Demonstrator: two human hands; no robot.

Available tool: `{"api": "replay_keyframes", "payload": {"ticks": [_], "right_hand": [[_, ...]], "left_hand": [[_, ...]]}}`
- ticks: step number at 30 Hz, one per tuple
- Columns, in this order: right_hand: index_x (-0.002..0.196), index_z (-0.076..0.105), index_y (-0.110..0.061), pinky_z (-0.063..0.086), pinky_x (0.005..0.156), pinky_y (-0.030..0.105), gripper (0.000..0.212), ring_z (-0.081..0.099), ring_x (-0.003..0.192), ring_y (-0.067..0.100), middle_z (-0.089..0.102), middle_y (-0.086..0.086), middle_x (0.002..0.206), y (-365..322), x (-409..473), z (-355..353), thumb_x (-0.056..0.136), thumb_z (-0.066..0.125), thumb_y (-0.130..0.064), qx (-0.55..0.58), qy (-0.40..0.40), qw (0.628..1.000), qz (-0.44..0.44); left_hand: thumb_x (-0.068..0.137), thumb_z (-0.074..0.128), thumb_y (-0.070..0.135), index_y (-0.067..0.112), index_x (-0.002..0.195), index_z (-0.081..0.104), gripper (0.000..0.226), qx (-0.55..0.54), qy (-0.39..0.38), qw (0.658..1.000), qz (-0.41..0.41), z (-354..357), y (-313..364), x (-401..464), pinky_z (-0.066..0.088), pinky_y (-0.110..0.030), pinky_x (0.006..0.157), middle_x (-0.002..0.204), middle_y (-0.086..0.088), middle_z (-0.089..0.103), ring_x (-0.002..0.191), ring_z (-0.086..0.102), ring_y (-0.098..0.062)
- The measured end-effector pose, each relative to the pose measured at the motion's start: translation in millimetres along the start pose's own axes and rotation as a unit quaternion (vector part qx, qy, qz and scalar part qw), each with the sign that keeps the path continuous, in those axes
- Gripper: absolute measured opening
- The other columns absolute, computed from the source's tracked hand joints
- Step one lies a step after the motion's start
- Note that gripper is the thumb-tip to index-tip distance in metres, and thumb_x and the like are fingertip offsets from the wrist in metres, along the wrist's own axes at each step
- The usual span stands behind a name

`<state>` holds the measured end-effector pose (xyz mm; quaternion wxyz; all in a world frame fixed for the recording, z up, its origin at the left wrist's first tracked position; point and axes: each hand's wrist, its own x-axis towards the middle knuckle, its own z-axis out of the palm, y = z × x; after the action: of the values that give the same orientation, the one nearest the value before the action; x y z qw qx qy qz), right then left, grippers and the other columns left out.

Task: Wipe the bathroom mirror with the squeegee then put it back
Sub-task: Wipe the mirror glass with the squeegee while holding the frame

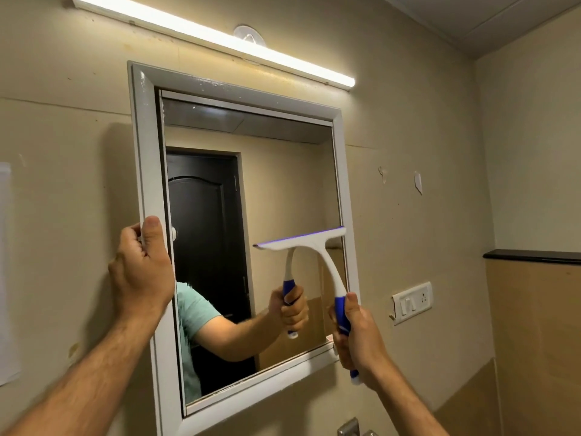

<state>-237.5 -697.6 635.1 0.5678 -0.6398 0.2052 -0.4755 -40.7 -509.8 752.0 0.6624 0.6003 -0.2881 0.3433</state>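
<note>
A white-framed mirror hangs on the beige wall, its glass reflecting a dark door and a person's arm. My left hand grips the frame's left edge, thumb on the front. My right hand is closed around the blue grip of a white and blue squeegee. The squeegee's blade lies nearly level against the glass in the right half of the mirror, a little below mid-height, its right end at the frame's inner edge.
A lit tube light runs above the mirror. A white switch and socket plate sits on the wall to the right, below a dark ledge. A metal tap top shows under the mirror. Paper hangs at far left.
</note>
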Motion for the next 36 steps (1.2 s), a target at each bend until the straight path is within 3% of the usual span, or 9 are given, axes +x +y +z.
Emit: {"api": "replay_keyframes", "payload": {"ticks": [4,12,16,21,29,36], "right_hand": [[0.089,0.052,-0.006,0.038,0.043,0.02,0.072,0.04,0.04,0.01,0.044,0.004,0.057,22.4,-14.0,-8.6,0.07,0.029,-0.071,-0.015,0.012,0.999,0.04],[0.083,0.053,-0.009,0.038,0.045,0.022,0.066,0.039,0.043,0.009,0.041,0.0,0.056,-23.8,-0.3,5.1,0.074,0.027,-0.069,-0.032,0.017,0.999,-0.036],[0.079,0.05,-0.009,0.035,0.04,0.02,0.067,0.037,0.036,0.007,0.041,-0.005,0.047,0.0,-10.6,3.3,0.073,0.028,-0.072,-0.013,0.005,1.0,0.01],[0.091,0.052,-0.004,0.034,0.039,0.018,0.073,0.038,0.033,0.007,0.043,0.0,0.051,36.4,-29.9,-8.5,0.072,0.029,-0.071,-0.01,0.003,0.997,0.077],[0.082,0.051,-0.007,0.035,0.038,0.02,0.067,0.037,0.034,0.004,0.04,-0.001,0.054,-5.9,-7.5,-3.0,0.076,0.027,-0.069,-0.042,0.001,0.999,-0.021],[0.085,0.05,-0.005,0.032,0.038,0.018,0.066,0.036,0.034,0.009,0.041,-0.001,0.047,51.5,-29.8,-9.2,0.08,0.029,-0.067,0.007,0.0,0.997,0.073]], "left_hand": [[0.098,0.027,0.05,0.007,0.098,0.051,0.049,0.0,0.001,1.0,-0.006,1.1,-0.8,0.7,0.03,-0.034,0.066,0.083,-0.007,0.051,0.078,0.042,-0.024],[0.098,0.027,0.05,0.012,0.094,0.049,0.044,0.002,-0.007,1.0,-0.008,-0.9,-1.3,-0.2,0.031,-0.035,0.068,0.084,-0.006,0.051,0.079,0.043,-0.025],[0.098,0.026,0.049,0.012,0.091,0.045,0.043,0.006,-0.015,1.0,-0.012,-4.3,-6.0,-11.3,0.029,-0.034,0.064,0.075,-0.004,0.05,0.074,0.044,-0.025],[0.099,0.027,0.046,0.012,0.085,0.042,0.039,0.011,-0.003,1.0,-0.014,-4.9,-8.8,-20.7,0.021,-0.031,0.056,0.064,0.004,0.043,0.061,0.037,-0.018],[0.099,0.027,0.047,0.013,0.082,0.041,0.04,0.009,0.003,1.0,-0.008,-2.8,-14.5,-20.2,0.028,-0.033,0.061,0.064,0.005,0.044,0.067,0.042,-0.024],[0.099,0.028,0.048,0.016,0.083,0.041,0.037,0.011,0.011,1.0,-0.02,-2.8,-16.0,-24.8,0.029,-0.032,0.063,0.067,0.0,0.046,0.069,0.043,-0.024]]}}
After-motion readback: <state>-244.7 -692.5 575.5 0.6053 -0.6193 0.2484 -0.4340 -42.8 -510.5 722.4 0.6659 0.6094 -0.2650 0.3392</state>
